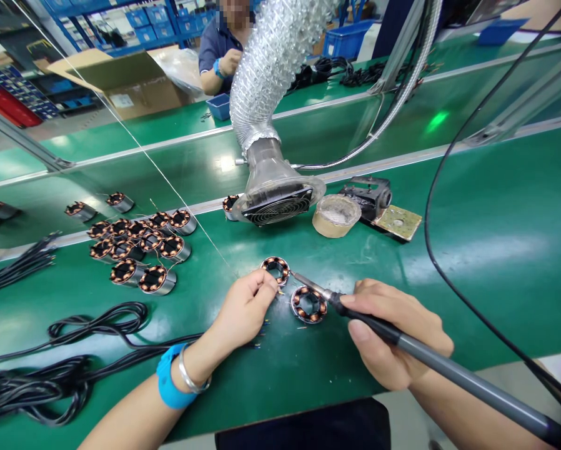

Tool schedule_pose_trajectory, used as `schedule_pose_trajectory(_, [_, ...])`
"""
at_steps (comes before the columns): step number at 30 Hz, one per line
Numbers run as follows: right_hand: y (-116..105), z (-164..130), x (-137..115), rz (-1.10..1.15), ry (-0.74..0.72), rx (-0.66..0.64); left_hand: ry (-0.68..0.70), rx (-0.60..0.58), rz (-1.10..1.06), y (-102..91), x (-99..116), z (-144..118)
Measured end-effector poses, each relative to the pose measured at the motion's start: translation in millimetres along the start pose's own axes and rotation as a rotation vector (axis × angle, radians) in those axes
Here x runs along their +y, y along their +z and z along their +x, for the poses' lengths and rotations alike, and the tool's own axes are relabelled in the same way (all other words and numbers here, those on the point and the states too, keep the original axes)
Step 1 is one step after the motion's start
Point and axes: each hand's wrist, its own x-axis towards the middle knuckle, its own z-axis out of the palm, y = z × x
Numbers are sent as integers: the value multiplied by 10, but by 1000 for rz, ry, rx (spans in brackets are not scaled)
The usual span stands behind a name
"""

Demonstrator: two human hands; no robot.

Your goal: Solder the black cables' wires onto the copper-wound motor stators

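My right hand [395,334] grips a grey soldering iron [430,365] like a pen; its metal tip reaches toward a copper-wound stator ring [275,269] on the green bench. A second stator ring [309,304] lies just under the iron's shaft, between my hands. My left hand [246,308] pinches a thin solder wire [135,144] that runs up and to the left, its end next to the far ring. On that wrist sit a blue band and a metal bangle.
A fume extractor hood [277,199] on a silver hose hangs behind the rings. Beside it stand a round tin [336,215] and an iron stand [378,203]. Several stators [140,244] cluster at left, black cables [50,369] lower left. Another person [222,47] sits across.
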Motion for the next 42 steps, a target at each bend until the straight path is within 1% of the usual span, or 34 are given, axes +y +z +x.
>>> schedule_pose_trajectory(11, [23, -60, 97, 34, -46, 48, 5, -13, -12, 1, -1, 4])
schedule_pose_trajectory(15, [76, -122, 130, 54, 8, 32, 22, -26, -15, -2, 18, -9])
schedule_pose_trajectory(17, [112, -116, 133, 55, 27, -4, 36, -30, 0, -6, 25, -11])
schedule_pose_trajectory(20, [185, -45, 130, 26, 22, -112, 49, -51, -6, -14, 23, -19])
schedule_pose_trajectory(24, [305, 60, 139, -63, -30, -231, 50, -107, -34, -40, 5, -56])
schedule_pose_trajectory(27, [362, 87, 154, -99, -64, -318, 45, -164, -16, -74, 21, -94])
schedule_pose_trajectory(30, [364, 82, 161, -78, -73, -314, 92, -225, 80, -114, 73, -119])
schedule_pose_trajectory(33, [328, 61, 160, -38, -73, -292, 131, -239, 183, -142, 117, -124])
schedule_pose_trajectory(35, [304, 41, 159, -36, -65, -313, 90, -249, 130, -140, 114, -115])
schedule_pose_trajectory(37, [288, 24, 156, -53, -68, -335, 30, -252, 1, -118, 86, -99])
schedule_pose_trajectory(40, [282, 15, 137, -68, -67, -317, -34, -207, -146, -63, 32, -78])
schedule_pose_trajectory(42, [285, 18, 115, -67, -22, -302, -63, -170, -187, -31, 6, -76])
